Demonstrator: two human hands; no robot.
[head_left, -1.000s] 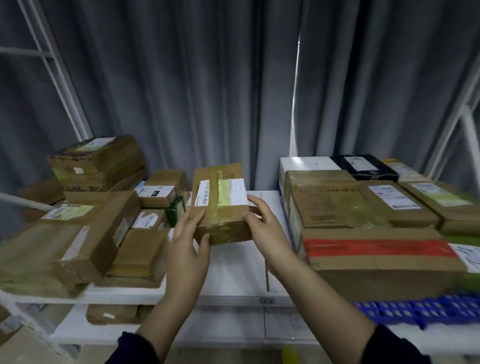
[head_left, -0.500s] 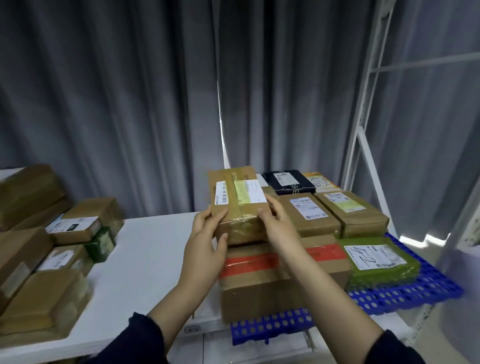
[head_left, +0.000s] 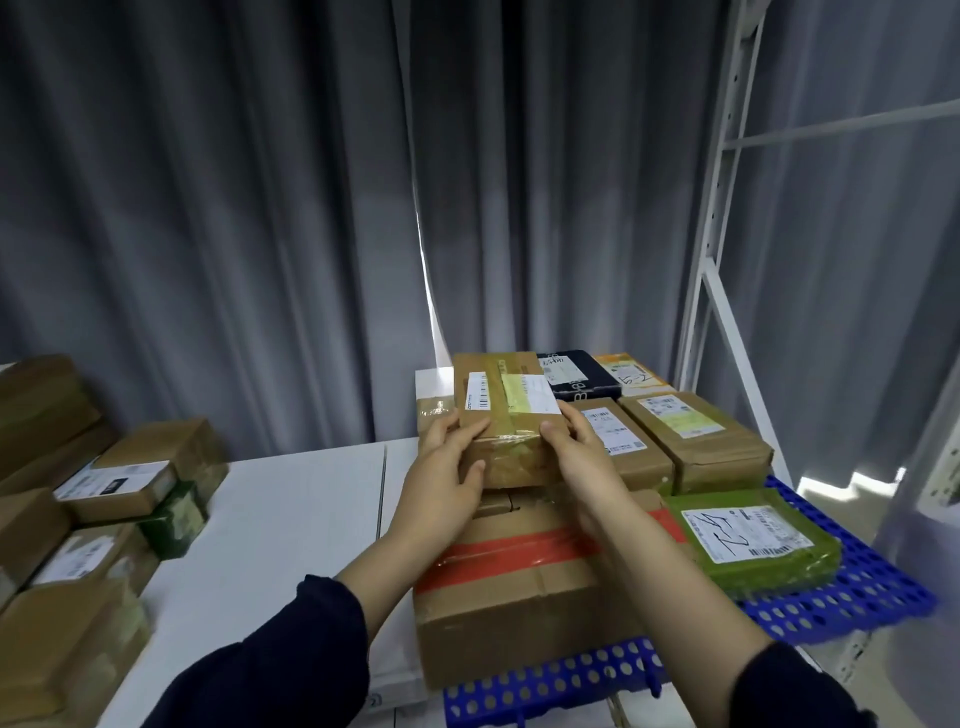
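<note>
The taped cardboard parcel is held between both hands in front of the person, up over the pile of packages on the blue perforated pallet at the right end of the white worktop. Its long axis runs away from the person. The far end is tipped up, so the labelled top face, with a barcode strip along its left edge, leans back toward the camera. The left hand grips the near left corner, with its fingers curled up the side and its thumb across the near face. The right hand clamps the near right edge in the same way. So the parcel reaches forward and upward from the fingers, and neither hand is clearly nearer. Just below its near end lies the large box with red tape. Whether the parcel already touches what is under it cannot be told. The brown labelled packages sit just to its right, and a green one lies nearer the pallet's front. Setting it down likely means lowering the raised far end flat onto the pile.
</note>
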